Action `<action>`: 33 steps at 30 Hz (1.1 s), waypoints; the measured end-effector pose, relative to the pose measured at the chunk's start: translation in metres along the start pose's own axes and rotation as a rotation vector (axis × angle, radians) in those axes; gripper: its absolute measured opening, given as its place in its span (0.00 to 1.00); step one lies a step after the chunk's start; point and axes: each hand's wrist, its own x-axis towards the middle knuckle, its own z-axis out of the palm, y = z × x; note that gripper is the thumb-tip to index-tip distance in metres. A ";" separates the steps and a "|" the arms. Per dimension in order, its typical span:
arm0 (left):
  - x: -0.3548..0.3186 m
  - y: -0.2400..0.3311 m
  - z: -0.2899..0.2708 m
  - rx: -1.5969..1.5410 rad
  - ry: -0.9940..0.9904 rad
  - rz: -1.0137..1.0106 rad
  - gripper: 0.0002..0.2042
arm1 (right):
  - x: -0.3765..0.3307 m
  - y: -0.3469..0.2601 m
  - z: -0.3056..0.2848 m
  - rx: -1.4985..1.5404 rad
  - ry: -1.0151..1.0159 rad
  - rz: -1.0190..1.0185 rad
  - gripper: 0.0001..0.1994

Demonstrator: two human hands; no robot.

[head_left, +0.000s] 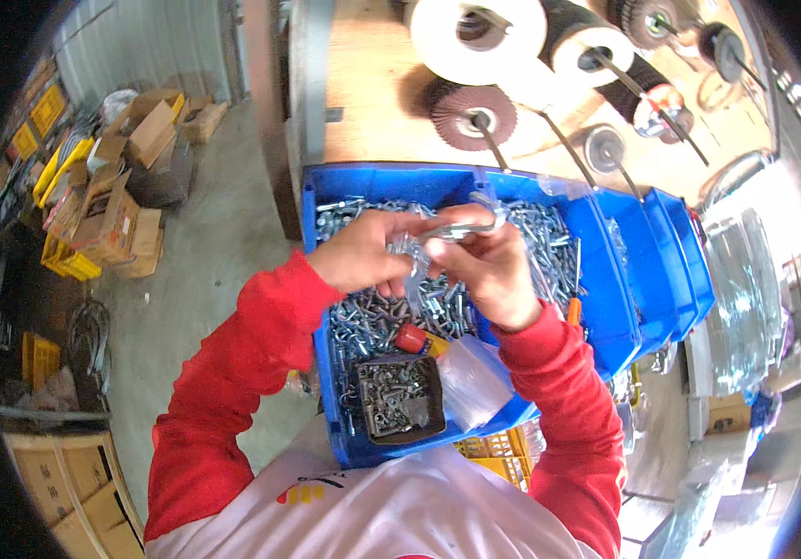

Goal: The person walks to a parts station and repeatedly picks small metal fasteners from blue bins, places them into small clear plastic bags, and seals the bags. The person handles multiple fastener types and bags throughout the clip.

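Both my hands work close together above a blue bin [337, 445] full of small metal screws [363, 321]. My left hand [363, 253] is closed on a crumpled clear plastic bag [411, 270], which hangs below its fingers. In the pinch of my right hand [493, 275] is a shiny, curved metal piece [464, 229], reaching toward the left fingers; its exact kind is unclear. Below the hands, a small open box [400, 401] of mixed metal parts rests in the bin. Beside it lie a stack of clear plastic bags [475, 382] and a red and yellow object [414, 339].
More blue bins [666, 270] stand to the right. At the back, a wooden board [372, 74] carries abrasive wheels [475, 119] and rolls on protruding rods. Cardboard boxes [107, 219] and yellow crates [69, 258] are piled at the left. An orange handle [574, 312] stands near my right wrist.
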 end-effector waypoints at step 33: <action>0.005 0.054 0.045 0.359 -0.067 0.028 0.24 | -0.051 -0.039 -0.095 -0.638 0.014 -0.350 0.07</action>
